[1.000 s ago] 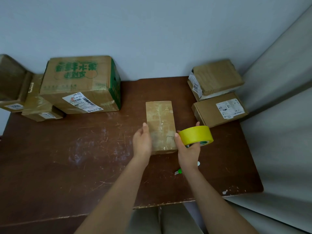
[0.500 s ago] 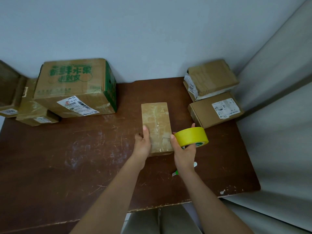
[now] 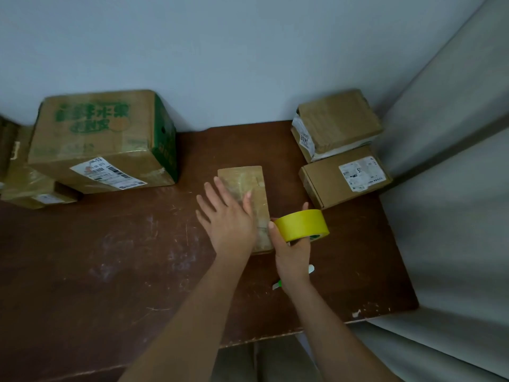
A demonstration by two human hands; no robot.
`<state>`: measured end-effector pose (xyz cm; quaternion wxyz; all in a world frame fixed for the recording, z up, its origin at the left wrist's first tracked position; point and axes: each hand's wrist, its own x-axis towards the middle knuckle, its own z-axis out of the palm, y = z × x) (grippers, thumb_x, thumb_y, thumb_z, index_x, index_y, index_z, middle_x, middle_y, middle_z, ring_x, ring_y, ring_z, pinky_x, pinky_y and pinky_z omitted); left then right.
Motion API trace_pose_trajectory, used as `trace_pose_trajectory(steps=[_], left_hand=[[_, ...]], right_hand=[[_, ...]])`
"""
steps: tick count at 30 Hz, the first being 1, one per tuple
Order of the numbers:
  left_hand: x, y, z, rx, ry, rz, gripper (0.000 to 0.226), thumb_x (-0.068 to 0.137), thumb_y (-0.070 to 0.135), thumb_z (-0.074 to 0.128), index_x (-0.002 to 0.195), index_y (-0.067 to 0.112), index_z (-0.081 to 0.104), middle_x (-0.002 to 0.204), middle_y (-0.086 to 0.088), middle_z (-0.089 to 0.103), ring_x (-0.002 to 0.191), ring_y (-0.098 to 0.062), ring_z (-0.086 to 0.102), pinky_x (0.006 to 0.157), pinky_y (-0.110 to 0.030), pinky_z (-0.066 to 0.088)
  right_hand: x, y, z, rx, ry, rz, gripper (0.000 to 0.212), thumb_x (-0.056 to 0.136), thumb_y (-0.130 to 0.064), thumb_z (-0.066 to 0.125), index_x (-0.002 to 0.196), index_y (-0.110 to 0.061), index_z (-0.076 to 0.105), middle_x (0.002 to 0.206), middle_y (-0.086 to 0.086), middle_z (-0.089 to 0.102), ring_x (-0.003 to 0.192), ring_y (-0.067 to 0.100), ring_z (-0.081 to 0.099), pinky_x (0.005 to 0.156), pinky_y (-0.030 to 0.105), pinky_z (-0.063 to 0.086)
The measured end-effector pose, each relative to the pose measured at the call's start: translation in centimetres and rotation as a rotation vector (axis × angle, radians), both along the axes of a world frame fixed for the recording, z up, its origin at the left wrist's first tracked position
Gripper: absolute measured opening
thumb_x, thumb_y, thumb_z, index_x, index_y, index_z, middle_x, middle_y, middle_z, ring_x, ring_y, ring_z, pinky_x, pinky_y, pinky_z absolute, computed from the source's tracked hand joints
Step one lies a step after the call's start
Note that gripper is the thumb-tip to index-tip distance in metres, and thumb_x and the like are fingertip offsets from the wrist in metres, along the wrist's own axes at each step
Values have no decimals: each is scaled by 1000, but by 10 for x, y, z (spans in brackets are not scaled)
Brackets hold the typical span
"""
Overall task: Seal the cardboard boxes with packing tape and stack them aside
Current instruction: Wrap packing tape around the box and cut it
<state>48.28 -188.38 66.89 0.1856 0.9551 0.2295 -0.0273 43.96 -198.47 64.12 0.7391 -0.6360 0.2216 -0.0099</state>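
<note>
A small flat cardboard box [image 3: 248, 186] lies lengthwise in the middle of the brown table [image 3: 110, 257]. My left hand [image 3: 225, 219] rests flat on its top with the fingers spread and straight. My right hand [image 3: 292, 249] grips a yellow roll of packing tape [image 3: 301, 224] at the box's near right corner, thumb on the roll's left side and fingers through its core.
A large box with green print [image 3: 102, 139] stands at the back left, with smaller boxes [image 3: 33, 188] beside it. Two boxes [image 3: 341, 150] are stacked at the back right. A white and green object [image 3: 278, 283] lies on the table under my right wrist.
My left hand has moved from the box's left edge up onto its top and spread flat. The tape roll and right hand stay at the box's near right corner.
</note>
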Motion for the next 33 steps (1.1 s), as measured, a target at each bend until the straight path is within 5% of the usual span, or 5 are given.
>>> trace_pose_trajectory(steps=[7, 14, 20, 24, 33], left_hand=[[11, 1, -7, 115, -119, -398, 60, 103, 43, 17, 148, 11, 39, 156, -12, 36, 148, -26, 25, 119, -53, 21], [13, -18, -1, 157, -35, -326, 73, 98, 53, 16, 148, 3, 36, 156, -20, 31, 149, -33, 20, 116, -62, 6], [10, -36, -2, 173, -54, -220, 69, 98, 47, 37, 148, 0, 32, 157, -23, 27, 149, -36, 15, 117, -65, 12], [14, -30, 3, 67, 9, -8, 105, 79, 58, 64, 153, 4, 13, 160, -26, 9, 148, -46, 3, 119, -57, 0], [30, -9, 20, -170, 213, 221, 113, 77, 52, 73, 152, 9, 1, 159, -17, -4, 139, -44, 19, 114, -50, 20]], right_hand=[[2, -5, -2, 31, 30, 16, 86, 89, -10, 73, 148, -47, 23, 126, -1, 64, 101, 1, 68, 85, 20, 54], [4, -13, 5, 235, 288, 38, 54, 83, -60, 57, 133, -39, 60, 133, -2, 63, 122, 18, 59, 108, 44, 45], [4, -21, 3, 286, 415, 44, 43, 92, -59, 55, 121, -29, 66, 122, 1, 69, 120, 21, 60, 109, 47, 43], [9, -21, 14, 328, 397, 85, 26, 97, -45, 54, 115, -33, 68, 119, -1, 68, 111, 17, 63, 107, 51, 45], [23, -20, 36, 344, 256, 145, 60, 99, -41, 55, 151, -52, 26, 111, -6, 75, 119, 20, 62, 105, 47, 44]])
